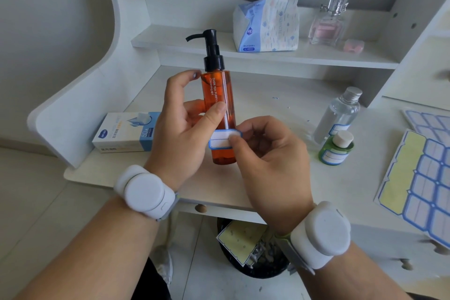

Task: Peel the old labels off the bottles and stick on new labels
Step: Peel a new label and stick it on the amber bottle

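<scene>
Head view
Orange pump bottle [217, 105]: upright, held above the desk [272, 95], black pump on top.
Left hand [180, 134]: fingers curled round the bottle, thumb across its front.
Right hand [270, 161]: fingers pinch the right end of the new label [222, 142].
New label: white with blue border, lying against the bottle's lower front.
Clear bottle [341, 114]: on the desk at right, labelled.
Green bottle [336, 148]: just in front of the clear one, labelled.
Label sheet [418, 175]: far right of the desk.
Bin [250, 251]: under the desk, holds a spent backing sheet.
</scene>
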Tool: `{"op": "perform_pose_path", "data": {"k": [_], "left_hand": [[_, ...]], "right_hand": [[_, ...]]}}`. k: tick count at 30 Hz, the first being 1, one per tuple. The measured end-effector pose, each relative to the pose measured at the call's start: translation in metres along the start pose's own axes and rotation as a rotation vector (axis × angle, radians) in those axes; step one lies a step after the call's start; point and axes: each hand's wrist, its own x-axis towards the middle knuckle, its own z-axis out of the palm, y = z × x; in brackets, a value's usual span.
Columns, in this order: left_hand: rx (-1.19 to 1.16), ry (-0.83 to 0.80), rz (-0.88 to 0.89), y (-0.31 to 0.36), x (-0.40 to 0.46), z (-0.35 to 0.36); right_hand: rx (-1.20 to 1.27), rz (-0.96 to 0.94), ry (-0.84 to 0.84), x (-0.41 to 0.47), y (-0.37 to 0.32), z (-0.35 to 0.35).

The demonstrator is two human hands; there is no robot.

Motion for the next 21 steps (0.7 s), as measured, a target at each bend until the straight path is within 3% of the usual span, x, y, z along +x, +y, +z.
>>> {"op": "perform_pose_path", "data": {"k": [7,13,17,21], "left_hand": [[-0.044,0.001,-0.016,0.001,0.001,-0.001],[-0.102,-0.074,0.028,0.009,-0.004,-0.001],[-0.057,-0.077,0.061,0.008,-0.003,-0.001],[0.042,-0.025,0.075,0.001,-0.001,-0.001]], "right_hand": [[-0.023,-0.007,-0.031,0.001,0.003,0.0],[0.015,-0.001,-0.171,0.0,0.0,0.002],[0.111,0.05,-0.221,0.002,-0.005,0.0],[0.024,0.031,-0.247,0.003,0.001,0.001]]}}
